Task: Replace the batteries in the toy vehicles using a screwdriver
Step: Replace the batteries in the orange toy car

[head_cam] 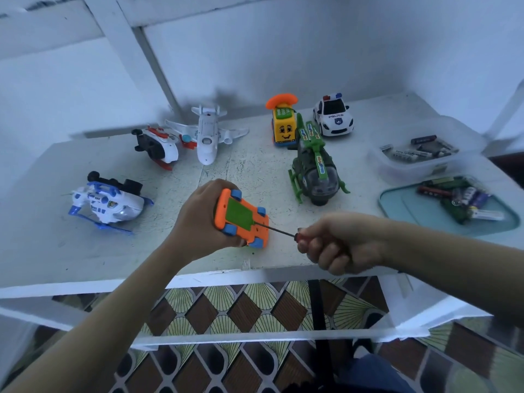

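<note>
Orange toy car (219, 214), green belly (239, 215), 4 blue wheels (230, 230); beyond it green helicopter (314, 171), white police car (334, 114); floor (243, 310) brown-diamond patterned.

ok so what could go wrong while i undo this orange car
1. The screwdriver meets the car's cover at a slant, so its tip may slip and jab the left hand holding the car.
2. The car is held near the table's front edge; a freed screw could roll off onto the floor.
3. Batteries lie loose on the lid and in the tub; old and new may get mixed.
</note>
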